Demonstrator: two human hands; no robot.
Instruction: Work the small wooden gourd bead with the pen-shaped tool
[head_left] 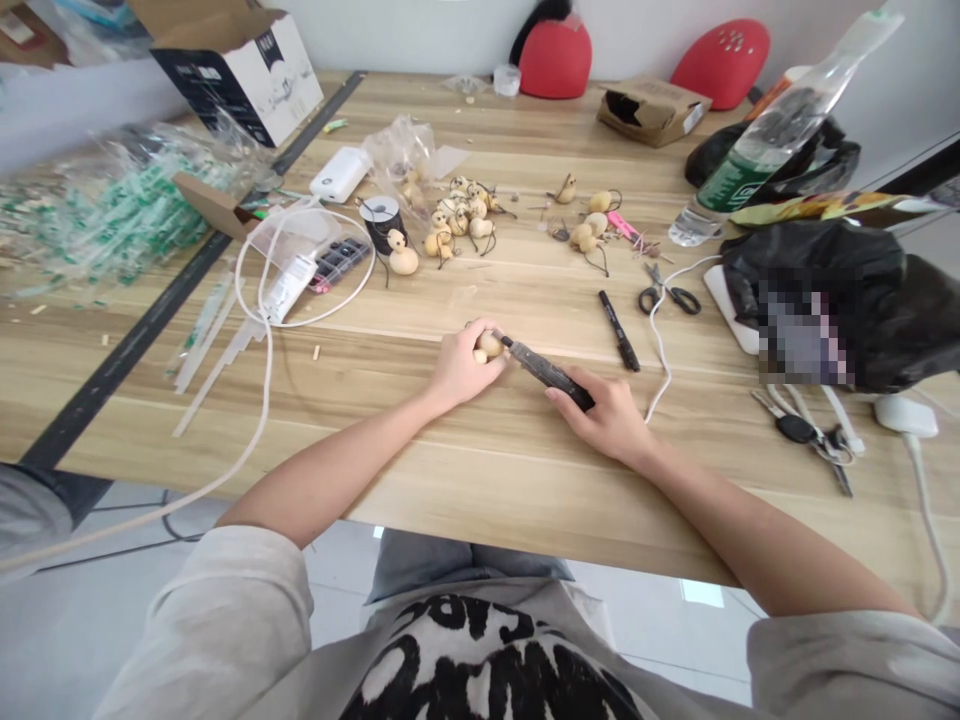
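Observation:
My left hand [466, 366] is closed around a small tan gourd [490, 345], covering part of it, just above the table. In my right hand [606, 415] is a dark grey handheld rotary tool [546, 374], its handle wrapped by my fingers. The tool points left, and its narrow tip meets or nearly meets the gourd; contact is too small to confirm. Beyond my hands lies a cluster of small gourds with dark cords [465, 212]. One more gourd [403, 255] stands beside a spool of black cord [381, 222].
A black marker [619, 332] and scissors [669, 296] lie right of the tool. Keys [806, 432] and white cables are farther right, near a plastic bottle [739, 165]. To the left are a looped white cable [266, 385], a compartment box [341, 263] and plastic-wrapped strips [127, 205].

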